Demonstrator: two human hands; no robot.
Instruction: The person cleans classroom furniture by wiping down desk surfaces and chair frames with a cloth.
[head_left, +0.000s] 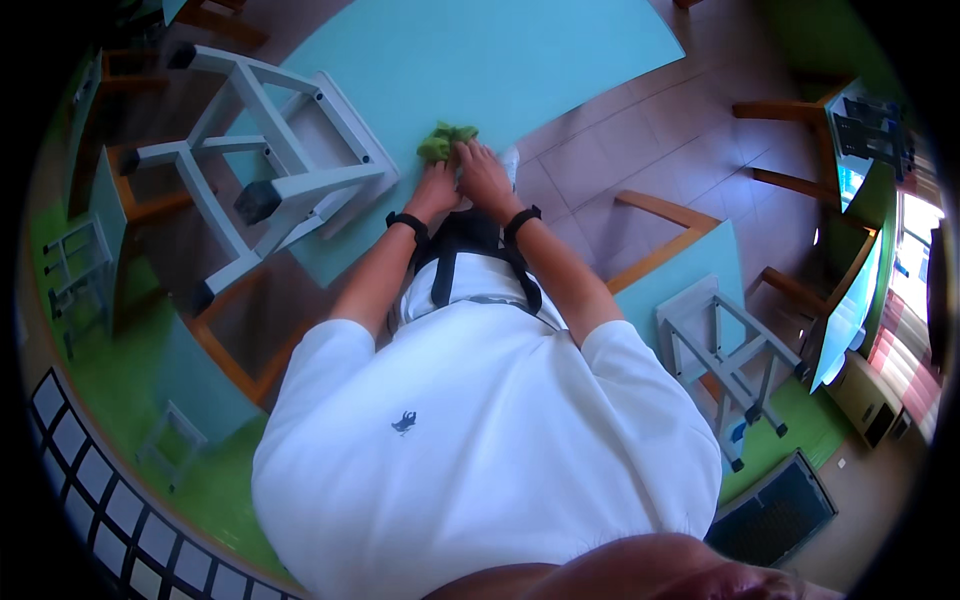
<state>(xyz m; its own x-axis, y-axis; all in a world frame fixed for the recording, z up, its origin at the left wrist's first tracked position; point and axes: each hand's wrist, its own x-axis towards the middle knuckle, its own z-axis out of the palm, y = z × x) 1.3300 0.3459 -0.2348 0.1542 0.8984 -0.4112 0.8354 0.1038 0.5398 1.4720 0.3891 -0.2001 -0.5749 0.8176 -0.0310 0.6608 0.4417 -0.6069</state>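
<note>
A crumpled green cloth (448, 142) is held at the near edge of a light blue tabletop (495, 67). My left hand (435, 187) has its fingers on the cloth's lower left part. Beside it, my right hand (484, 174) grips the cloth's right side, the two hands almost touching. Both wrists wear black bands. An upturned white stool (345, 142) rests on the same tabletop to the left, its seat down and its dark-capped legs sticking up.
Another upturned white stool (690, 322) lies on a blue table (724, 255) at the right. More tables with wooden legs stand left and far right. Tiled floor (622, 135) shows between them. A dark framed panel (780, 510) is at lower right.
</note>
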